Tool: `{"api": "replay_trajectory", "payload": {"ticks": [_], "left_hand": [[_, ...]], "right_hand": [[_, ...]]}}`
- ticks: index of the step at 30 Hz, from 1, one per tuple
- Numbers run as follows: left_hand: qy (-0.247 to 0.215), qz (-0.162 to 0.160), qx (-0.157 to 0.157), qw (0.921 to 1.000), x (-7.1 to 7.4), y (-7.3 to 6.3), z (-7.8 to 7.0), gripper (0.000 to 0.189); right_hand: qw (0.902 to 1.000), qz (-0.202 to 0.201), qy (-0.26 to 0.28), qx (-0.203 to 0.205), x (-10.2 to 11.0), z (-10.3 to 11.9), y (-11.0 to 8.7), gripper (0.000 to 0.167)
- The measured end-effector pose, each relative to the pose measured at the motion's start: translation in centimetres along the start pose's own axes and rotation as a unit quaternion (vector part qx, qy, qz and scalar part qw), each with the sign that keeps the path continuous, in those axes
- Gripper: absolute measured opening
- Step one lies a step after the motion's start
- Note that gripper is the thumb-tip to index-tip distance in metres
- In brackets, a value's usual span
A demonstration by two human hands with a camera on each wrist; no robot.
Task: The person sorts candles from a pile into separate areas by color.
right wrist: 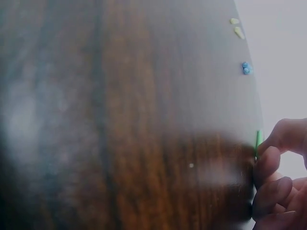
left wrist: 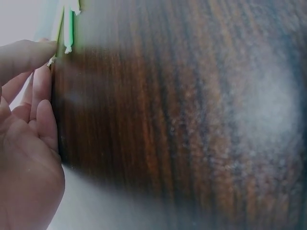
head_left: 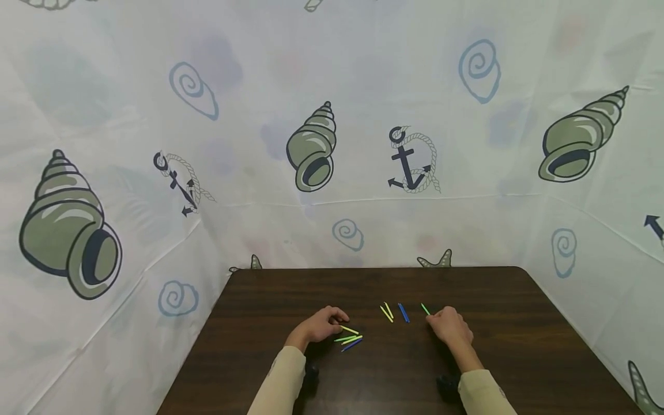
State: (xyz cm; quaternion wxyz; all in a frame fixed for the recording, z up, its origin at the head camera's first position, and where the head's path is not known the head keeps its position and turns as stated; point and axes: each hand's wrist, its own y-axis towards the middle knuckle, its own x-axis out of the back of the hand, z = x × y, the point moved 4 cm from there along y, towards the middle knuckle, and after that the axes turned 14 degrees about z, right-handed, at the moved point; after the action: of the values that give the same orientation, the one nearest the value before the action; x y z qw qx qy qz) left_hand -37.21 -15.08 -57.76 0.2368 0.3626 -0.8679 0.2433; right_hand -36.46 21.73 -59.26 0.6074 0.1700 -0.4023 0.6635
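My right hand (head_left: pixel 450 328) pinches a thin green stick (head_left: pixel 425 309) between thumb and finger, low over the table, its far end poking out ahead of the fingertips. The same green stick (right wrist: pixel 259 138) shows at the fingertips in the right wrist view. My left hand (head_left: pixel 323 325) is at a small loose group of sticks, thumb tip right at the near end of a yellow stick (head_left: pixel 350 329). Beside that one lie a green stick (head_left: pixel 346 338), a yellow-green stick (head_left: pixel 353 340) and a blue stick (head_left: pixel 352 344). In the left wrist view, a green stick (left wrist: pixel 68 28) has a pale, ragged end.
Between the hands, farther back, lie two yellow sticks (head_left: pixel 387 312) and a pair of blue sticks (head_left: pixel 403 312) side by side. All are on a dark wood table (head_left: pixel 384 380). A white cloth (head_left: pixel 363 69) with shells and anchors hangs behind and at both sides.
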Motion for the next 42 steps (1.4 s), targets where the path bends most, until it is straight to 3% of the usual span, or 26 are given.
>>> {"api": "replay_trajectory", "payload": {"ticks": [13, 24, 32, 42], "left_hand": [[0.021, -0.015, -0.004, 0.9997, 0.0, 0.3, 0.2, 0.021], [0.001, -0.034, 0.0, 0.9994, 0.0, -0.6, -0.4, 0.012], [0.024, -0.044, -0.015, 0.9986, -0.2, -0.2, -0.2, 0.009], [0.032, -0.051, -0.01, 0.9981, -0.1, 0.0, 0.1, 0.01]], "right_hand": [[0.9999, -0.009, 0.003, -0.01, -0.1, 0.2, -0.3, 0.036], [0.999, -0.015, 0.008, 0.042, 0.0, 0.8, -0.4, 0.023], [0.9943, -0.043, 0.012, 0.096, -1.8, 6.1, -1.8, 0.017], [0.9827, -0.013, -0.02, 0.184, -8.1, 12.2, -2.9, 0.008]]}}
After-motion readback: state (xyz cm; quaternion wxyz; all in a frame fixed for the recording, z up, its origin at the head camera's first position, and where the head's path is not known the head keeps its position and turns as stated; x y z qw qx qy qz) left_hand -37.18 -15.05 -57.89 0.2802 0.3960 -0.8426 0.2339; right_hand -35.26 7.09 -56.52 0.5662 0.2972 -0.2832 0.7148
